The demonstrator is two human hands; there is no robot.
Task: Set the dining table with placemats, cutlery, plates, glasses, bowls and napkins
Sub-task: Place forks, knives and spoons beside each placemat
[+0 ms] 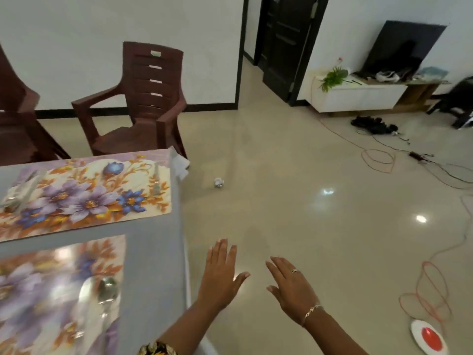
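Two hands, both empty, held out palm down over the floor (294, 201), just past the table's right edge.

- Left hand (221, 275): fingers straight and close together, thumb spread to the right, forearm rising from the lower edge. Holds nothing, touches nothing.
- Right hand (291, 288): fingers straight, angled up and to the left, thumb spread. Holds nothing. Ring (294, 270) on one finger, bracelet (312, 310) at the wrist. The two hands are near each other but apart.
- Table (151, 252): grey top, left of the hands.
- Near placemat (38, 278): floral, purple and orange, blurred; lies flat on the table's near part. One spoon (108, 288) rests on its right side.
- Far placemat (89, 198): same pattern, flat, beyond the first with a grey strip between them. Blurred cutlery (20, 193) at its left end; kind cannot be told.
- Chair (143, 103): brown plastic, beyond the table's far corner.
- Crumpled white scrap (218, 182): on the floor beside that corner.
- Orange cable (432, 290): looped on the floor, right.
- White disc with red centre (427, 336): floor, lower right.
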